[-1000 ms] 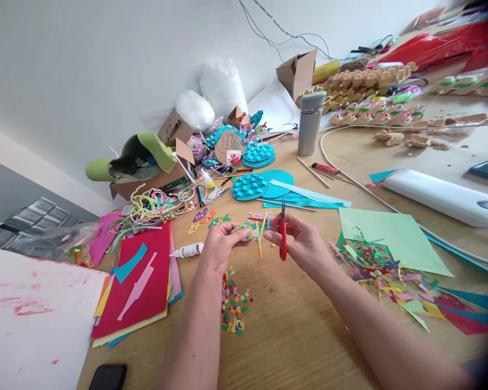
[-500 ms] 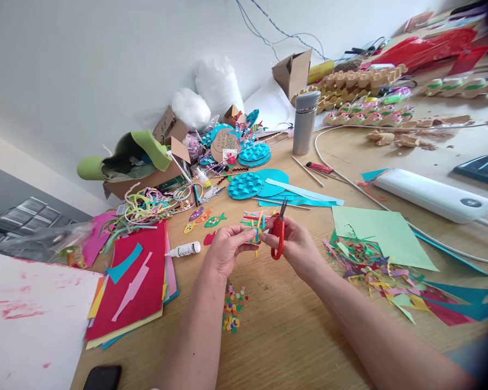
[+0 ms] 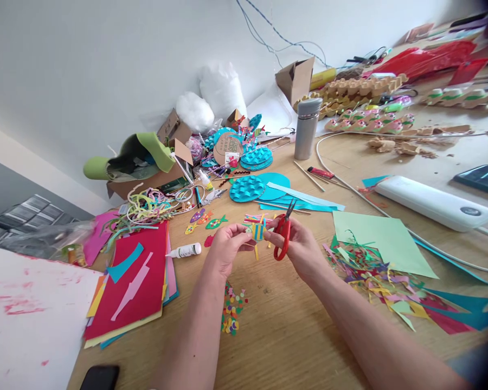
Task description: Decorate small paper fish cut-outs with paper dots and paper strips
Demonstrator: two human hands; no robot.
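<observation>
Between the fingers of my left hand [image 3: 230, 246] is a small paper cutout [image 3: 259, 231] with yellow and blue stripes, its left end hidden by my thumb. My right hand [image 3: 303, 246] keeps a pair of red-handled scissors [image 3: 283, 238] in its palm, blades pointing up and away, while its thumb and fingertip pinch the cutout's right edge. Just behind lie thin coloured paper strips [image 3: 255, 218]. To the left are small decorated paper fish [image 3: 216, 222] and a white glue bottle [image 3: 186, 250] on its side. Round paper confetti [image 3: 230, 319] is scattered below my hands.
A stack of coloured paper [image 3: 132, 292] lies left, with a phone [image 3: 100, 377] near the front edge. Paper scraps [image 3: 374, 271] and a pale green sheet [image 3: 382, 238] are on the right. Blue paper discs [image 3: 247, 188] and a grey tumbler [image 3: 307, 130] stand farther back.
The striped cutout now faces me flatter, showing more of its yellow and blue bands. My right hand and the scissors have shifted slightly right, and the blades lean more to the right.
</observation>
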